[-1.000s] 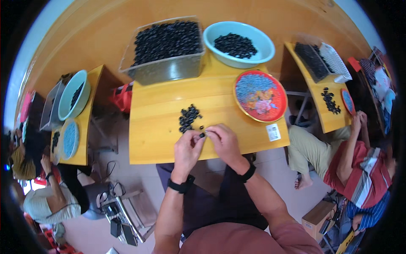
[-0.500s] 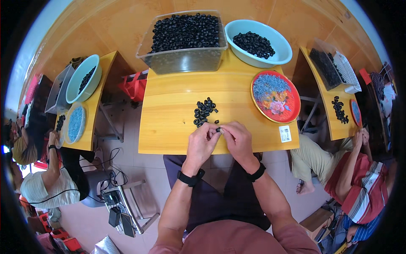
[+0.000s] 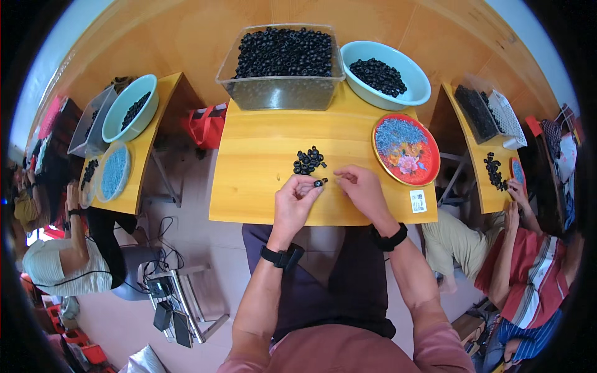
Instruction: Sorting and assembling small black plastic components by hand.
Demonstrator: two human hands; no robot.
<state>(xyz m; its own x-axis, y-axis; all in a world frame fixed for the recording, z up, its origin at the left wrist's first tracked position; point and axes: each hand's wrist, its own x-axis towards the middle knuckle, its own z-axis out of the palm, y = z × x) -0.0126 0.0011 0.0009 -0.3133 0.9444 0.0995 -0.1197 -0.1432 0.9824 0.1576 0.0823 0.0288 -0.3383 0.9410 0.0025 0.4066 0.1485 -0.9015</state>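
Observation:
My left hand (image 3: 295, 200) pinches a small black ring-shaped part (image 3: 318, 183) between thumb and fingers, just above the near half of the table. To its right, my right hand (image 3: 362, 193) hovers apart from it, thumb and index tips slightly parted, with nothing visible between them. Beyond my left fingers lies a small pile of black parts (image 3: 307, 163) on the yellow table. A round red tray (image 3: 428, 163) with a flower print stands right of my right hand. Thin bluish-silver pieces (image 3: 398, 132) cover its far half.
A clear plastic bin (image 3: 280, 94) heaped with black parts and a light-blue basin (image 3: 418, 93) stand along the table's back. A white label (image 3: 418, 201) sits near the right front corner. People work at similar tables on both sides. A metal stool (image 3: 180, 304) stands at lower left.
My hands have separated: the right has let go of the black part and drawn away to the right. My left hand keeps hold of it.

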